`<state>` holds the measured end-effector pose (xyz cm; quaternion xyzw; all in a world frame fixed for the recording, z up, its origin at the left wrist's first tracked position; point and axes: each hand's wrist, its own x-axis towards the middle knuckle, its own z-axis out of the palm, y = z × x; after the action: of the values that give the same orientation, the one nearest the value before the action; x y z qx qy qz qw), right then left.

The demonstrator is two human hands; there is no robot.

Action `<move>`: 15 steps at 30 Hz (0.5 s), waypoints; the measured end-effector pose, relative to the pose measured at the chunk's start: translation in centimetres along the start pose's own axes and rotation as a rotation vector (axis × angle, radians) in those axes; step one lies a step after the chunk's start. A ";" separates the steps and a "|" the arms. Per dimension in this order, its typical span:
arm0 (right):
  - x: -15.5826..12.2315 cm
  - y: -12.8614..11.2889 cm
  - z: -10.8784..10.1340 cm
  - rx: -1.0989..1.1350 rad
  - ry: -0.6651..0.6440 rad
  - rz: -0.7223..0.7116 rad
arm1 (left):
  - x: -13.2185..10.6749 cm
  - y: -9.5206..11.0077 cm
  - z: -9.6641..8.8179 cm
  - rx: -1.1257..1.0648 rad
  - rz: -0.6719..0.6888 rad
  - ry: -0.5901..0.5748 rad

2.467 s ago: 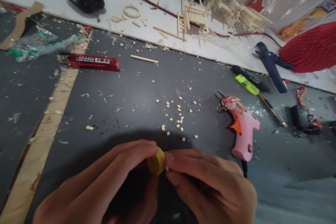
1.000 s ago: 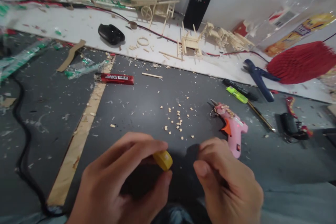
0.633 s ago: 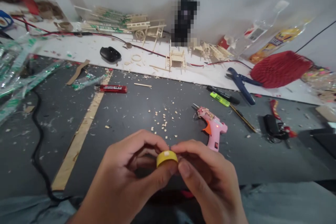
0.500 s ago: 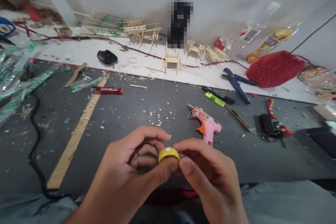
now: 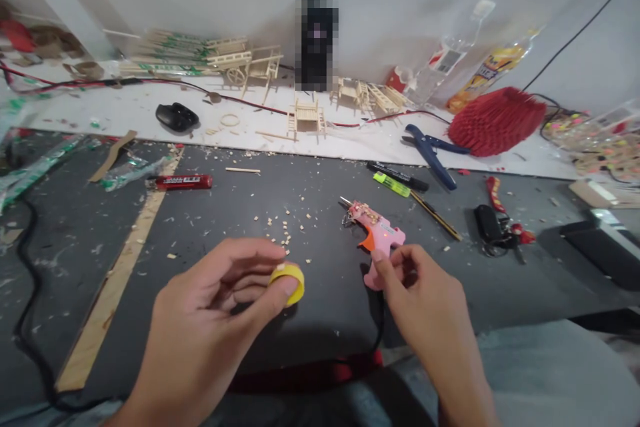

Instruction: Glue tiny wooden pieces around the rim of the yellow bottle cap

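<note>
Bench is dark grey, with white board along its far edge. Left hand sits near the front edge, mid-bench: thumb and forefinger pinched on yellow ring, other fingers loosely curled. Right hand is just to its right, fingers curled narrow, tips touching the handle butt of pink glue gun; can't tell if it grips. Gun lies flat, nozzle pointing far-left. Ring is held clear above the bench. Wood chips are scattered just beyond it.

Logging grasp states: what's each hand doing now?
Left hand: shut on small round yellow cap.
Right hand: touching pink plastic glue gun, grip cannot be told.
</note>
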<state>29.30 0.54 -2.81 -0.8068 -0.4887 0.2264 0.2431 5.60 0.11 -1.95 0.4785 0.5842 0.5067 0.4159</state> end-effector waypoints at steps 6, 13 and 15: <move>1.8 0.6 0.6 0.021 -0.020 0.147 | 0.1 -0.7 -2.4 0.115 -0.049 0.037; 0.6 3.2 -0.4 0.629 -0.162 0.159 | 0.1 -2.2 -3.1 -0.063 -0.146 -0.151; 0.4 3.6 -0.7 0.743 -0.282 0.162 | 0.0 -2.7 -2.8 -0.159 -0.182 -0.180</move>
<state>32.38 -0.69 -4.52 -0.6611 -0.3369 0.5144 0.4300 2.55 -0.45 -4.21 0.4324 0.5436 0.4668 0.5475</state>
